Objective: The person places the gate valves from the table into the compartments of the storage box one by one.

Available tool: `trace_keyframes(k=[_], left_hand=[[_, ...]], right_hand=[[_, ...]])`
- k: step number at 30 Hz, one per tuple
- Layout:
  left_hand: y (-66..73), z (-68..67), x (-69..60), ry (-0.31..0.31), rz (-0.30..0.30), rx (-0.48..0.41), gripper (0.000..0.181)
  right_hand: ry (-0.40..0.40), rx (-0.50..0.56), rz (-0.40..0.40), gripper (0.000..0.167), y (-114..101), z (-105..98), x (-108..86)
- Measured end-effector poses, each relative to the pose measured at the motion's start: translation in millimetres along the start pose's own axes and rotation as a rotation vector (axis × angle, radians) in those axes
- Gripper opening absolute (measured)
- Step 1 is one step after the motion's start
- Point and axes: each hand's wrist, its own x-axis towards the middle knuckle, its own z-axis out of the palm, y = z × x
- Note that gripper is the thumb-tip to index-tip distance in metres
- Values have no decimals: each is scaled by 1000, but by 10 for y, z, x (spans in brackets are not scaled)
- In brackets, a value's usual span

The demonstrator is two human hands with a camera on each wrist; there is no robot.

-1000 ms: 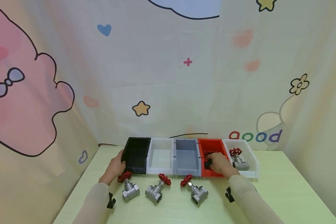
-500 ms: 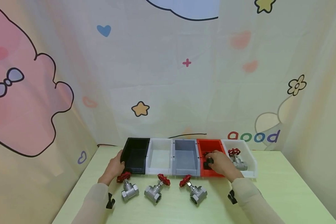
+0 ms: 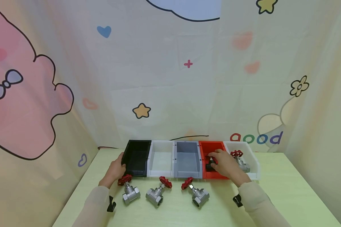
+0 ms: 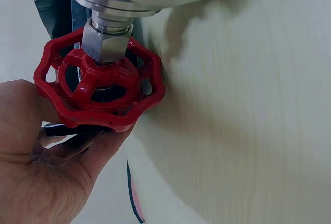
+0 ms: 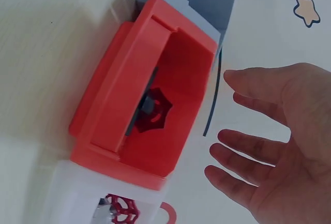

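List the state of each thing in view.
Left hand: gripping black bin
Right hand: open, holding nothing
Black bin: upright
Left white bin: upright
Gray bin: upright
Red bin: holding dark valve
Right white bin: holding silver valve
Left valve: lying on table
Middle valve: lying on table
Right valve: lying on table

Pale cartoon-printed backdrop (image 3: 159, 72), pink figure (image 3: 22, 123) at left, light yellow-green tabletop (image 3: 275, 183)
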Motion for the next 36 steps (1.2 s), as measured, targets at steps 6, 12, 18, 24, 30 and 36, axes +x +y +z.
trace_keyframes(k=[6, 12, 18, 24, 30, 36], left_hand=[[-3, 1, 0, 4, -1, 0, 62], [-3, -1, -4, 9, 0, 0, 63], [4, -6, -18, 8, 10, -6, 63], [7, -8, -13, 13, 15, -2, 62], [13, -9, -18, 18, 13, -5, 62], [7, -6, -9, 8, 8, 5, 63]], right_hand=[[25, -11, -28, 44, -61, -91, -65], [22, -4, -36, 46, -135, -188, -143], [24, -7, -54, 49, -211, -276, -228], [63, -25, -76, 50, -261, -286, -309], [81, -14, -111, 51, -336, -252, -386], [52, -13, -135, 55, -385, -199, -479]])
